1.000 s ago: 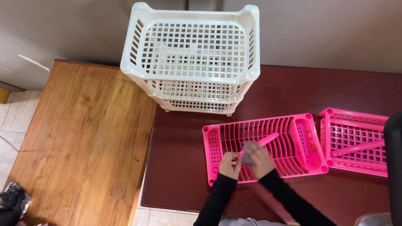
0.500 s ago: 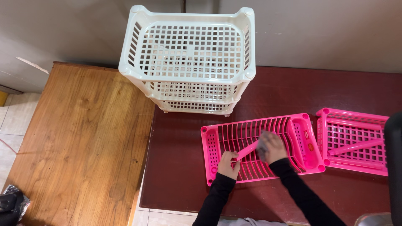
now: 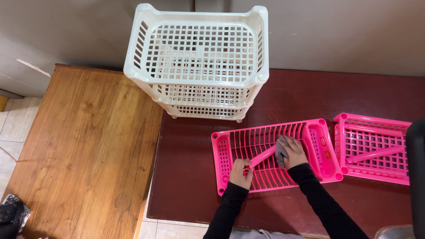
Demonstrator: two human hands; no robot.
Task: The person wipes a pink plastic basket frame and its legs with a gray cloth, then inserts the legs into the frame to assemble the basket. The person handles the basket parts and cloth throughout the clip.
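Note:
A pink slatted plastic tray (image 3: 318,144) lies flat on the dark red table (image 3: 287,97) in front of me. My left hand (image 3: 240,172) is closed around the near end of a pink plastic tube (image 3: 264,156) that lies slanted over the tray. My right hand (image 3: 293,152) presses a grey cloth (image 3: 280,150) against the far end of that tube. Both forearms are in black sleeves.
A white three-tier plastic rack (image 3: 197,62) stands at the table's back left edge. A second pink tray (image 3: 374,148) with another pink tube lies to the right. A brown wooden table (image 3: 84,146) adjoins on the left. A dark object (image 3: 416,177) fills the right edge.
My right hand with the cloth has slid up and to the right along the pink tube, from beside my left hand to the tube's far end. The left hand has stayed put.

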